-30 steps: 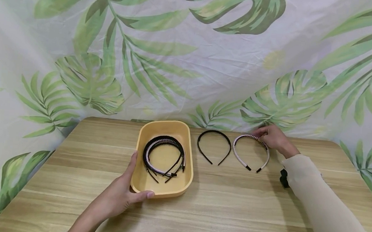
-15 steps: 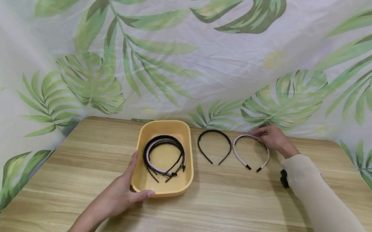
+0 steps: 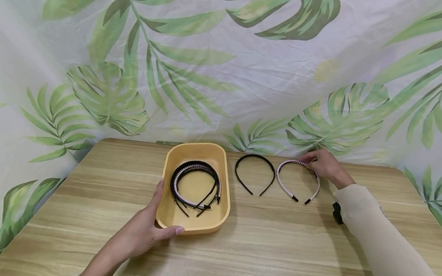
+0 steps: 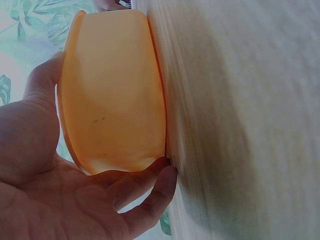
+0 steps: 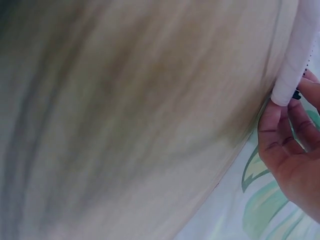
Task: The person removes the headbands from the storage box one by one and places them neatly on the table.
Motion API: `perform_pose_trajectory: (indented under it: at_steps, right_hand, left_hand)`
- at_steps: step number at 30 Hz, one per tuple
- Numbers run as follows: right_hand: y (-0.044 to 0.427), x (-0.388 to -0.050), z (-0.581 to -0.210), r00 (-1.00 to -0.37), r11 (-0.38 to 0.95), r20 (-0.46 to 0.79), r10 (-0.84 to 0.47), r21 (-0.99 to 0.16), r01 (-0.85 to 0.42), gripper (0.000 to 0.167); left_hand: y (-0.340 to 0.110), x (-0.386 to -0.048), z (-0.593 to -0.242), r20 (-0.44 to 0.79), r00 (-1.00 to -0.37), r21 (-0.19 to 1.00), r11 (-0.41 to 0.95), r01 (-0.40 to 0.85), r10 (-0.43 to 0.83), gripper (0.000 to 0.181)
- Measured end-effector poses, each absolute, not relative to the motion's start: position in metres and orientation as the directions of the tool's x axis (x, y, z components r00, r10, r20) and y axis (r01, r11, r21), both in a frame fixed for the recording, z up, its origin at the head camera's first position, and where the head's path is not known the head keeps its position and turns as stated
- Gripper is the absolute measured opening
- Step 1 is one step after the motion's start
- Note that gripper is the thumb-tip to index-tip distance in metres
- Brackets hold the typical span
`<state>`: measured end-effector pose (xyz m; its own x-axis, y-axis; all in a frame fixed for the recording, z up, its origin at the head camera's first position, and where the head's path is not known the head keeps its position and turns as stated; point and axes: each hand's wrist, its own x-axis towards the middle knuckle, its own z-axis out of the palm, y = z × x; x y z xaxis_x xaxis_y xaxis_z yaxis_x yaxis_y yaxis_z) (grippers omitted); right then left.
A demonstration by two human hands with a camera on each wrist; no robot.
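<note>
Two headbands lie on the wooden desk (image 3: 275,241), both to the right of the yellow box (image 3: 195,152). The black headband (image 3: 256,156) is nearer the box, and its thin ends point toward the person. The pink headband (image 3: 279,177) is farther from the box. It has black tips, and its ends point the same way. Inside the box is a bunch of headbands (image 3: 195,163), some black and some pale pink, piled on each other. They overlap too much to count.

The left hand (image 3: 146,232) holds the box at its near left corner, with the thumb on the near side. The right hand (image 3: 325,164), well to the right of the box, pinches the pink headband near the top of its curve.

The work looks partway along. A bunch is in the box, and two headbands are outside it. No hand is on the black one, and the pink one does not look lifted off the desk. Which way they are moving does not show here.

No brand, label or writing can be read on anything. The box's outside has just a few dark specks (image 4: 100,119). Behind the box hangs a cloth (image 3: 194,82) with big green leaves.
</note>
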<state>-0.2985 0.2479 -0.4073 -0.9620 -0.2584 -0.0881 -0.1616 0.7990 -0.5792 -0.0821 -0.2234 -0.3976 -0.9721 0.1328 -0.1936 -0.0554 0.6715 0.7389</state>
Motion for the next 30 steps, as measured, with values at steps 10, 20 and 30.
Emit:
perform_pose_trajectory:
  at_steps: [10,20,30]
  right_hand:
    - [0.248,-0.296,-0.406,-0.962,0.801,-0.072,-0.262,-0.573,-0.175,0.033]
    - [0.251,-0.286,-0.397,-0.963,0.805,-0.046,-0.264,-0.561,-0.194,0.031]
    - [0.249,-0.271,-0.39,-0.96,0.775,0.005,-0.281,-0.589,-0.23,0.029]
  left_hand:
    - [-0.223,-0.083,-0.399,-0.191,-0.973,0.732,0.679,-0.055,0.127,0.135]
    - [-0.224,-0.083,-0.401,-0.204,-0.971,0.731,0.68,-0.066,0.124,0.137]
    - [-0.224,-0.084,-0.402,-0.193,-0.973,0.726,0.686,-0.056,0.125,0.136]
